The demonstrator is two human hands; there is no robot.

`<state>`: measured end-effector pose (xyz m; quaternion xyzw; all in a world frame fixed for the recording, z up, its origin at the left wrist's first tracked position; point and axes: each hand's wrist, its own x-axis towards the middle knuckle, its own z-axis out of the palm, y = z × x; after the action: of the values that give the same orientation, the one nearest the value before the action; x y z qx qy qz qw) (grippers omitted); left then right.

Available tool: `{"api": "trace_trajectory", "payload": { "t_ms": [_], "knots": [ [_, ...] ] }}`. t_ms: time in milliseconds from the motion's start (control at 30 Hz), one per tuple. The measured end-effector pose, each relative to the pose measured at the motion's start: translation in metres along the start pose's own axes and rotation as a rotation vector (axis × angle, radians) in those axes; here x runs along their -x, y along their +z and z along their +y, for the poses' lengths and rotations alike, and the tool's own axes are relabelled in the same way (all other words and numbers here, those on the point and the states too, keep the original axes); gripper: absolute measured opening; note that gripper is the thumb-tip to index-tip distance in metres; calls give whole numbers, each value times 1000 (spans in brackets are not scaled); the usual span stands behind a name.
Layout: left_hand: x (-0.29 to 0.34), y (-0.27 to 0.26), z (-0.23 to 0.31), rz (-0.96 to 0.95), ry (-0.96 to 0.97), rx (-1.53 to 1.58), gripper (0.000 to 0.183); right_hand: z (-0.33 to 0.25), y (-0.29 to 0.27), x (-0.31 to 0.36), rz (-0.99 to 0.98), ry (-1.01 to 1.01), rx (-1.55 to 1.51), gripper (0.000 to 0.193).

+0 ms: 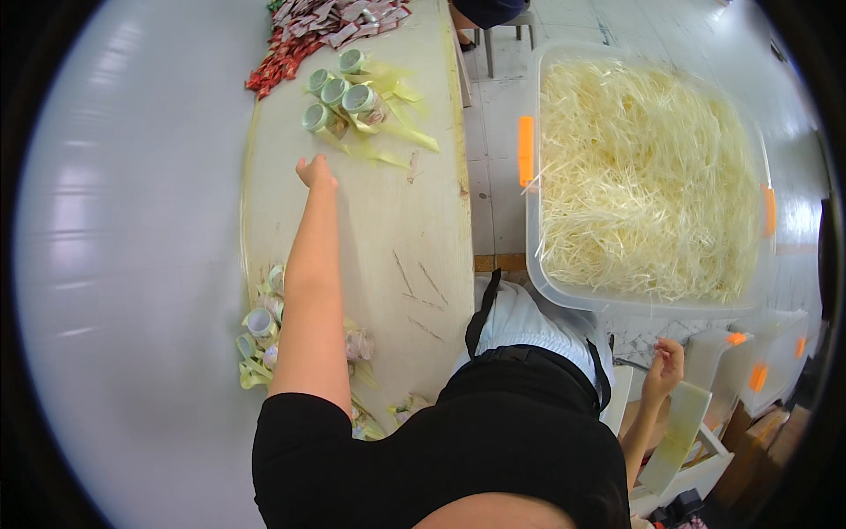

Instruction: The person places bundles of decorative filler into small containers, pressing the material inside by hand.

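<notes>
My left hand (pixel 317 171) is stretched out over the table, its fingers loosely bent and apart, with nothing visible in them. Just beyond it stands a cluster of small round containers with pale green rims (pixel 359 99), trailing pale yellow ribbons (pixel 411 134). Similar containers (pixel 260 323) sit by my left forearm, partly hidden behind it. Down at my right side, my right hand (pixel 665 366) is raised with half-curled fingers and appears to hold nothing. It is nearest to a pale greenish panel (pixel 677 438) and clear plastic boxes.
A large clear tub (pixel 531 251) with orange latches, full of pale yellow shredded filler (pixel 643 176), stands right of the table (pixel 388 220). Red and pinkish packets (pixel 308 40) are heaped at the far end. A stool (pixel 511 35) with a seated person is beyond. Clear boxes (pixel 718 353) stand lower right.
</notes>
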<state>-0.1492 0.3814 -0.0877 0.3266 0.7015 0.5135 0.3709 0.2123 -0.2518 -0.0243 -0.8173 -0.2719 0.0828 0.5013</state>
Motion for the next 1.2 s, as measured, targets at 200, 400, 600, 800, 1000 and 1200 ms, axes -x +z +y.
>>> {"api": "trace_trajectory", "payload": {
  "t_ms": [200,400,600,800,1000,1200],
  "knots": [
    [106,-99,-36,-115,203,23,42,-27,39,-39,-120,-217,45,15],
    [239,-245,-64,39,576,-1096,48,-51,76,-82,-363,-598,369,33],
    [261,-335,-69,-197,46,-1067,75,-15,122,-132,-644,-621,755,51],
    [280,-310,-58,-330,30,-1375,85,-33,131,-136,-973,-491,701,36],
    [256,-316,-49,-223,28,-1097,76,-49,90,-151,-453,-576,303,30],
    [290,-277,-31,-67,625,-1109,77,-60,67,-154,-215,-282,209,26]
  ]
}}
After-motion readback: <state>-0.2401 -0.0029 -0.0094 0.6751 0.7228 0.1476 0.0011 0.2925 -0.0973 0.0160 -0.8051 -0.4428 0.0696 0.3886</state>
